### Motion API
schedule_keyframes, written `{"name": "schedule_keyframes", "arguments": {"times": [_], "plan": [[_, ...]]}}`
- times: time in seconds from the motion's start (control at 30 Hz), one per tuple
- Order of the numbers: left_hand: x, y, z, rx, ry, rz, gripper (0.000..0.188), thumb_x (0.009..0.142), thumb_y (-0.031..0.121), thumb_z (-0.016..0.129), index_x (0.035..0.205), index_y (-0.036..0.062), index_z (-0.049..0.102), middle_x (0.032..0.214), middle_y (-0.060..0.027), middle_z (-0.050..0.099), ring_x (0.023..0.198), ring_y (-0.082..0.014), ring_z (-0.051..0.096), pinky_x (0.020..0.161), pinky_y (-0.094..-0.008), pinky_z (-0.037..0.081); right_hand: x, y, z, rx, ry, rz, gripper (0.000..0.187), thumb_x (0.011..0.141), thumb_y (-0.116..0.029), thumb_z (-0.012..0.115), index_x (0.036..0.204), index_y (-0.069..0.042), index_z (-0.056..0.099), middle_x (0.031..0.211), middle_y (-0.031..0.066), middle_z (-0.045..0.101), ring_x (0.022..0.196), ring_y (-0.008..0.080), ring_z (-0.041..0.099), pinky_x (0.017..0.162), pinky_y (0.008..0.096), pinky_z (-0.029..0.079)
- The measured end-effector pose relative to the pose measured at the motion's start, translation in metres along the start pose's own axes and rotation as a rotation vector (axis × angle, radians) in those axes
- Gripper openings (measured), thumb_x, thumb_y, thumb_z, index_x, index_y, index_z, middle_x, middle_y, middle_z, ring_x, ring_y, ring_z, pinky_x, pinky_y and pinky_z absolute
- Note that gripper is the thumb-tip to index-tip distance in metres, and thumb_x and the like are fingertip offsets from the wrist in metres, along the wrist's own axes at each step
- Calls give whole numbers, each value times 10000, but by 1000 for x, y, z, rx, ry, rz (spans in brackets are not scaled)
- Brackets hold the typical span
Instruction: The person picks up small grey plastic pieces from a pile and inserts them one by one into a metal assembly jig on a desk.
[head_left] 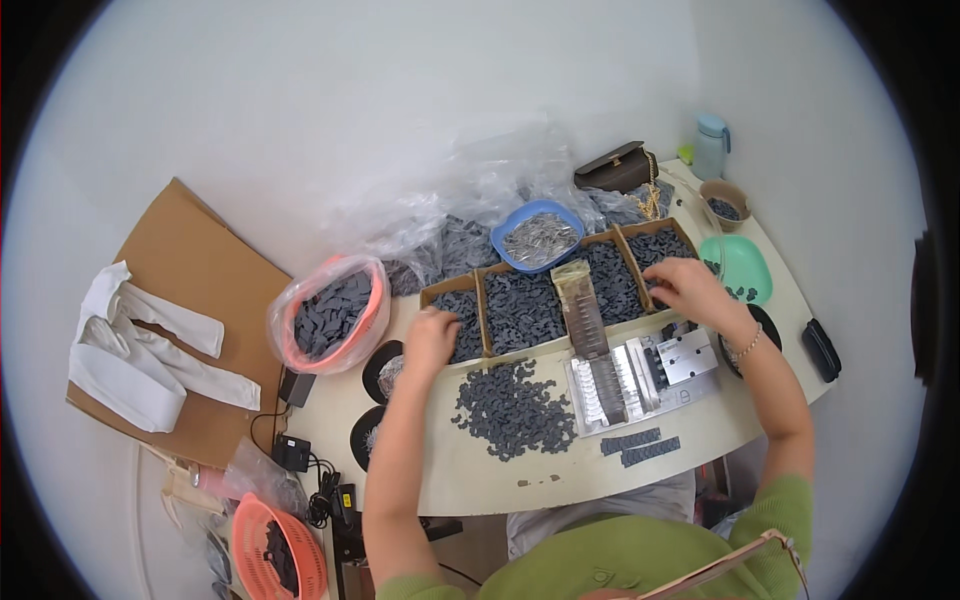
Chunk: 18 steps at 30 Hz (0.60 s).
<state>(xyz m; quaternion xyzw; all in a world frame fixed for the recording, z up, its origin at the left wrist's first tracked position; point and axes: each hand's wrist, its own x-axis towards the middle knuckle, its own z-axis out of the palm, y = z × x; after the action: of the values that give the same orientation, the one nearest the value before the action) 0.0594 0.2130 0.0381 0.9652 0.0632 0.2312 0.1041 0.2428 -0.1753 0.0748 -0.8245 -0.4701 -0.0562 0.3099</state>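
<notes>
My left hand (432, 338) is at the left end of a divided cardboard box (484, 318), fingers curled together over small dark grey pieces (466, 305). Over the box's right-hand compartment, my right hand (690, 288) bends its fingers down towards more of these pieces. Whatever either hand grips is too small to make out. Between my arms stands a metal fixture (640, 375) with a silver block, and a long brownish clear strip (585, 315) slopes across it from the box. A loose heap of dark grey pieces (515, 410) lies left of the fixture.
Two short dark strips (650, 455) lie in front of the fixture. A blue bowl of metal pins (540, 240) rests on the box's back edge. Left stands a pink basket (330, 315) lined with plastic; right, a green tray (745, 268) and a black case (821, 350). Black bowls sit beside both forearms.
</notes>
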Motion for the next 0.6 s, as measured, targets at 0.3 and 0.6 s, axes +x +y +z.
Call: {"name": "schedule_keyframes", "arguments": {"times": [0.3, 0.6], "plan": [[7, 15, 40, 28, -15, -41, 232, 753, 23, 569, 960, 42, 674, 888, -186, 618, 820, -376, 609, 747, -464, 497, -31, -37, 10, 75, -91, -73, 250, 777, -80, 684, 1017, -19, 645, 837, 120, 632, 764, 273, 633, 697, 363, 509], [-51, 147, 12, -708, -252, -146, 174, 814, 34, 672, 988, 24, 667, 928, -87, 673, 765, -142, 639, 692, -269, 505, -54, -44, 40, 265, -168, -171, 179, 807, -161, 687, 938, -41, 664, 837, 111, 644, 748, 280, 628, 675, 371, 492]]}}
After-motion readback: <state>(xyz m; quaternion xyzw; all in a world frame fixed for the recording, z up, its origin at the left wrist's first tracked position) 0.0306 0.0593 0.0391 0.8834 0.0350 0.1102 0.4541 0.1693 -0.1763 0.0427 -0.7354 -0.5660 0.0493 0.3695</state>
